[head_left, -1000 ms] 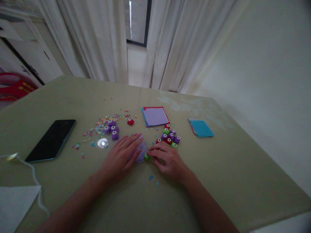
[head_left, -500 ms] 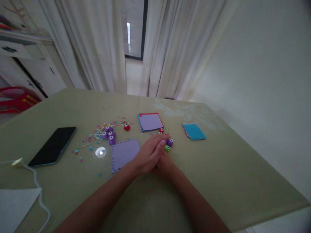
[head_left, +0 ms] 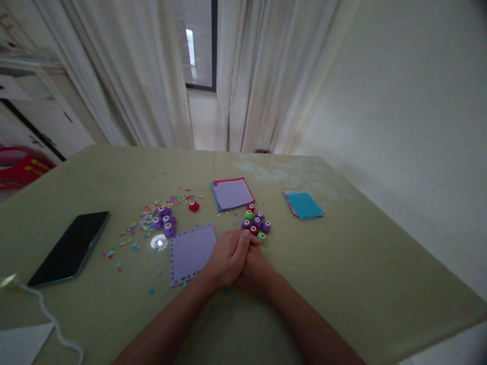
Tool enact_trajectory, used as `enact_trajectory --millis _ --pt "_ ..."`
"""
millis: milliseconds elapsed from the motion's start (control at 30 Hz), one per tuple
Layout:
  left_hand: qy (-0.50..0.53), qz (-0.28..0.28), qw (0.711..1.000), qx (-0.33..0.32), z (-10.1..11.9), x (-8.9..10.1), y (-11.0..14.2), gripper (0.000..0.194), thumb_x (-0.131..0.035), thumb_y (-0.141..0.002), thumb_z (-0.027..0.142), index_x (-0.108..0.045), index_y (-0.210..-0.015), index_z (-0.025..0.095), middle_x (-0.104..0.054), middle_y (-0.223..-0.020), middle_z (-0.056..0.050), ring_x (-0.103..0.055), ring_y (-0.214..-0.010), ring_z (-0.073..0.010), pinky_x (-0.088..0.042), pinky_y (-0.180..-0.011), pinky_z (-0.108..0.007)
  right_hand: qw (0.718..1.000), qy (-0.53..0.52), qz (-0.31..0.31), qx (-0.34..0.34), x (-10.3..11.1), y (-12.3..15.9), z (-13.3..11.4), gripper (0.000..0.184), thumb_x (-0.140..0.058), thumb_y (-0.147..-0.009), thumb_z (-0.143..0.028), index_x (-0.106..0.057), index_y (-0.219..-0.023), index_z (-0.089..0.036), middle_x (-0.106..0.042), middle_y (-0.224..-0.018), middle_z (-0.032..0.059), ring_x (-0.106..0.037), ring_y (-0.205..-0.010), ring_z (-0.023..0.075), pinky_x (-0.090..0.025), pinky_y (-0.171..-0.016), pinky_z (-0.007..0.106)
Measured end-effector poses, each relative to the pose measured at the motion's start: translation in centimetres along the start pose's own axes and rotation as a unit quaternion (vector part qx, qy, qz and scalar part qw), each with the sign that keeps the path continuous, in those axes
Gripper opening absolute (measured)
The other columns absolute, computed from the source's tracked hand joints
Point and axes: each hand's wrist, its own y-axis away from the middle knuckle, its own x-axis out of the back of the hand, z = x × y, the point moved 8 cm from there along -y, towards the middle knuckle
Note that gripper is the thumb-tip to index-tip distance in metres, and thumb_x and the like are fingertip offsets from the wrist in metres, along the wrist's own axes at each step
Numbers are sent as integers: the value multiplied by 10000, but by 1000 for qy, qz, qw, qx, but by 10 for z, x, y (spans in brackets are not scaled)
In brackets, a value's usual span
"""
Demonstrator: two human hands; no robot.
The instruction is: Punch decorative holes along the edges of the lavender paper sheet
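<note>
My left hand (head_left: 227, 255) lies on top of my right hand (head_left: 257, 268) on the olive table, its fingers stretched forward and holding nothing. The fingers of my right hand are covered, so what they hold is hidden. Just beyond the fingertips sits a cluster of small red, green and purple paper punches (head_left: 256, 222). A lilac square sheet (head_left: 189, 253) with a punched border lies flat to the left of my hands, touching neither.
A stack of coloured paper squares (head_left: 232, 193) lies behind the cluster and a blue stack (head_left: 304, 205) at the right. Purple punches (head_left: 164, 221), a red punch (head_left: 194, 206), scattered confetti (head_left: 144, 219) and a shiny disc (head_left: 159, 242) lie left. A black phone (head_left: 68, 248) and a white cable (head_left: 41, 312) are far left.
My left hand came off the lilac sheet and moved right onto my right hand. The sheet now lies uncovered. The view shifted slightly.
</note>
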Motion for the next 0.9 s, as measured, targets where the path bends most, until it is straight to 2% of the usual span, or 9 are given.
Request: enact_trajectory --millis 100,300,400,467,500,567,700,800,900 --pt "4 3 1000 7 -4 0 0 631 -257 -1136 423 -829 -1001 194 -835 -1017 -70 -771 -980 -224 -561 -933 -349 998 -12 -31 59 -4 0 -8 404 -710 -846 -217 -800 -1239 -185 -807 -1242 151 -740 -1199 340 -506 -1164 449" --pt "1 -8 1000 -22 10 4 -3 566 -297 -1131 436 -818 -1073 223 -827 -1090 -58 -759 -1042 -227 -565 -977 -360 996 -13 -9 90 15 -6 -12 368 -672 -817 -192 -803 -1160 -170 -815 -1203 148 -742 -1160 333 -541 -1086 454" --pt "-1 22 999 -26 5 36 7 509 -306 -1138 438 -746 -1278 226 -768 -1320 -65 -698 -1241 -221 -519 -1105 -370 994 -34 -22 99 27 -10 -21 297 -665 -836 -175 -796 -1100 -216 -829 -1068 85 -768 -980 251 -585 -869 335" --pt "-19 54 998 -9 -14 65 24 502 -306 -1140 430 -705 -1344 205 -735 -1387 -100 -659 -1314 -247 -481 -1161 -435 994 -50 -28 96 35 -11 -28 256 -668 -878 -197 -779 -1108 -216 -809 -956 58 -747 -839 209 -552 -729 289" --pt "-43 62 997 1 -26 79 35 465 -383 -1121 441 -709 -1342 194 -721 -1414 -119 -640 -1343 -277 -448 -1194 -484 994 -55 -24 92 39 -12 -31 237 -674 -904 -221 -771 -1120 -213 -799 -933 52 -734 -806 199 -534 -700 278" --pt "-197 39 980 8 -50 94 56 479 -503 -1070 490 -668 -1435 227 -644 -1535 -112 -595 -1410 -321 -407 -1226 -564 994 -65 -10 84 46 -13 -35 199 -697 -957 -291 -765 -1127 -214 -800 -950 52 -726 -806 189 -520 -705 268" --pt "-352 -22 936 -6 -80 97 82 578 -571 -1037 516 -590 -1548 247 -526 -1650 -102 -528 -1490 -346 -387 -1249 -605 997 -52 16 60 51 -15 -31 144 -707 -1011 -351 -765 -1048 -225 -807 -952 41 -735 -824 178 -522 -752 259" --pt "-370 -33 928 -13 -83 93 83 564 -563 -1041 499 -606 -1534 229 -527 -1648 -109 -538 -1484 -341 -426 -1231 -590 999 3 43 10 55 -16 -18 106 -652 -1017 -229 -755 -1037 -218 -814 -1007 56 -753 -902 193 -533 -794 266" --pt "-363 -31 931 -21 -79 92 80 549 -573 -1034 466 -614 -1522 219 -532 -1643 -119 -548 -1474 -341 -435 -1228 -577 995 33 92 -32 64 -13 -11 192 -595 -1012 -159 -745 -1124 -205 -808 -1084 78 -750 -911 197 -540 -795 274"
